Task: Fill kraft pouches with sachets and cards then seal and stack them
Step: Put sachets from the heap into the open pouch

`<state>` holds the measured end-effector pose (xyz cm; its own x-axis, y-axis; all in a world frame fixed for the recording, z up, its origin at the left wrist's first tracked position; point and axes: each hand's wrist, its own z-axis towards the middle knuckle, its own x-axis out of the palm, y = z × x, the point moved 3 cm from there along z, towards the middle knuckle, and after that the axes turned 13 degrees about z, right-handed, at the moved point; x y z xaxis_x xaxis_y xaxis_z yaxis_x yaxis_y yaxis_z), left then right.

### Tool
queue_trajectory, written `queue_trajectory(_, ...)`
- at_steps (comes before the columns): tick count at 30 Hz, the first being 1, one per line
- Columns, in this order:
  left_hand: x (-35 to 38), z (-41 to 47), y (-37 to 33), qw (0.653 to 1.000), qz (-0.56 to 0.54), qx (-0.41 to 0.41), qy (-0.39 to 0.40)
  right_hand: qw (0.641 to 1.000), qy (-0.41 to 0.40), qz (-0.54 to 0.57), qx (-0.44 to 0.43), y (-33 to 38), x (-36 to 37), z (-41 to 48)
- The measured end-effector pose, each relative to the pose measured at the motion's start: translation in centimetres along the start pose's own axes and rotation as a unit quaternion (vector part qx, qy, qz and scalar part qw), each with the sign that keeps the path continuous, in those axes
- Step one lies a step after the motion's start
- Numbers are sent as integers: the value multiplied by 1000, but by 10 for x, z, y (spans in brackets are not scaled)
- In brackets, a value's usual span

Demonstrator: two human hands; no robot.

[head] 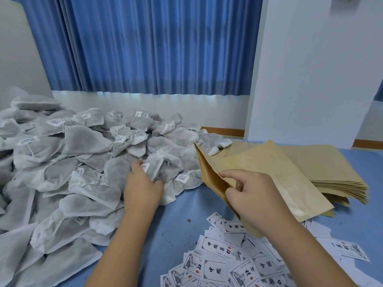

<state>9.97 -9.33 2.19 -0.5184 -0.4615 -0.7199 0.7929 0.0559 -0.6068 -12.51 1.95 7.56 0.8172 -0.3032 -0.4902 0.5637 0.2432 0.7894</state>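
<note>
**A:** Obs. The right hand (255,195) pinches the near lip of one kraft pouch (273,172) and holds its mouth parted. The mouth faces left, toward the heap of sachets (72,162). The pouch is tilted, its far side lying over the stack of pouches (335,168).

**B:** Left hand?

**A:** The left hand (143,185) is at the heap's near edge, fingers curled round one sachet (158,168). The fingertips are partly buried, so the grip is my reading and not certain.

**B:** Failure modes from here?

**A:** (1) The sachets carry strings and tags that lie crossed. Lifting one may drag its neighbours onto the desk (176,220).
(2) The pouch mouth is held open by a single pinch. It could sag shut, and a soft, bulky sachet would then catch on the lip.
(3) The pouch's lower corner sits over the loose cards (215,268). Any push on it could scatter them.

**B:** Most likely?

**A:** (2), in my judgement, because the far lip of the pouch has no support.
</note>
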Motion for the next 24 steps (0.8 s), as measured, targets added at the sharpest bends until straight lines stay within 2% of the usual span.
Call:
queue_trajectory(3,-31,-6,-30,986,-119,116,-33,1000,6,0,6,0,-2,1)
queue_trajectory(7,-71,-34,-82,933,-245,263,33,1000,7,18,22,0,-6,2)
queue_trajectory(9,-73,-50,-99,906,-247,333,86,999,3,41,29,1,-7,3)
queue_trajectory(12,-63,-67,-114,885,-167,410,142,997,-15,66,25,3,-12,4)
queue_trajectory(17,-58,-66,-117,874,-127,427,194,995,-40,88,41,-4,-26,7)
queue_trajectory(21,-57,-66,-118,863,-92,427,254,983,-49,164,70,-9,-35,9)
queue_trajectory(24,-55,-67,-115,861,-26,428,275,974,-62,191,107,-11,-39,11)
